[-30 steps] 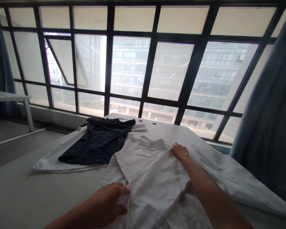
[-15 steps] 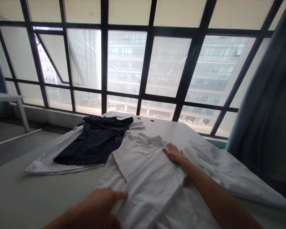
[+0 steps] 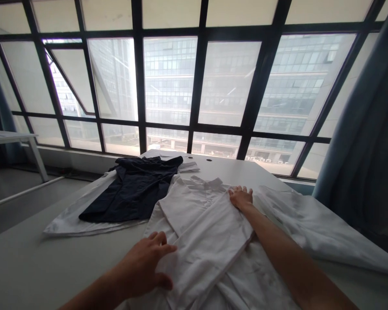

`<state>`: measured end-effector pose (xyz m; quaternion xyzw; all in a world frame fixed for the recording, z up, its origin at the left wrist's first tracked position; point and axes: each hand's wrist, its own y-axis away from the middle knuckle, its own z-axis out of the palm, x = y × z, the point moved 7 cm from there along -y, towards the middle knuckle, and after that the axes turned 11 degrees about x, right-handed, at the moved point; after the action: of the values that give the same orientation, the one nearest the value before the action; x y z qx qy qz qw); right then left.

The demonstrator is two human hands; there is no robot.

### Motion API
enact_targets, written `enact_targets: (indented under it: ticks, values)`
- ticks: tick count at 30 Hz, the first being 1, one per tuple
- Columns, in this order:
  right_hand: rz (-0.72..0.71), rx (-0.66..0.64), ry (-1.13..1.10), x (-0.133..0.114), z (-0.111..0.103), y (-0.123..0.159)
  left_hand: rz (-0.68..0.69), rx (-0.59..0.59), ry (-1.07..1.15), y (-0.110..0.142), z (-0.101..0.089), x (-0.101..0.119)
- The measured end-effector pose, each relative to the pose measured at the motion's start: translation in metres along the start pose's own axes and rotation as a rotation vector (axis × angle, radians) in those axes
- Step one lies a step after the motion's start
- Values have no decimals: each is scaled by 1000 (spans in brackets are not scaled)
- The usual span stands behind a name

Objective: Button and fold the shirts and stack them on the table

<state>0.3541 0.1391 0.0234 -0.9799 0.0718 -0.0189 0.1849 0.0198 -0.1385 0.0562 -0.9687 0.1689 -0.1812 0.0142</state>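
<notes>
A white shirt (image 3: 200,228) lies spread on the table (image 3: 35,267) in front of me, collar toward the window, with one side folded over its middle. My right hand (image 3: 241,197) lies flat on the shirt near the collar, fingers spread. Lower down, my left hand (image 3: 145,262) rests open on the folded edge of the shirt, fingers stretched forward.
A dark navy shirt (image 3: 134,191) lies on another white garment (image 3: 71,217) at the table's far left. More white cloth (image 3: 317,228) is spread at the right. A blue curtain (image 3: 368,142) hangs at the right, a large window stands behind, and a second table (image 3: 6,137) is at far left.
My right hand has shifted slightly on the shirt near the collar. My left hand has stayed on the folded edge, fingers now more spread. The view has swung a little.
</notes>
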Motion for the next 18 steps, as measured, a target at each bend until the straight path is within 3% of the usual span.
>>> enact_targets:
  ticks: [4, 11, 16, 18]
  values:
    - [-87, -103, -40, -7, -12, 40, 186, 92, 2, -10, 1, -2]
    - [-143, -246, -61, 20, -20, 112, 412, -76, -27, -11, 34, -2]
    - [-121, -241, -80, 33, -18, 116, 458, -80, -124, -32, 31, -6]
    - [-99, -248, -73, 32, -18, 111, 476, 2, -145, -46, 25, 6]
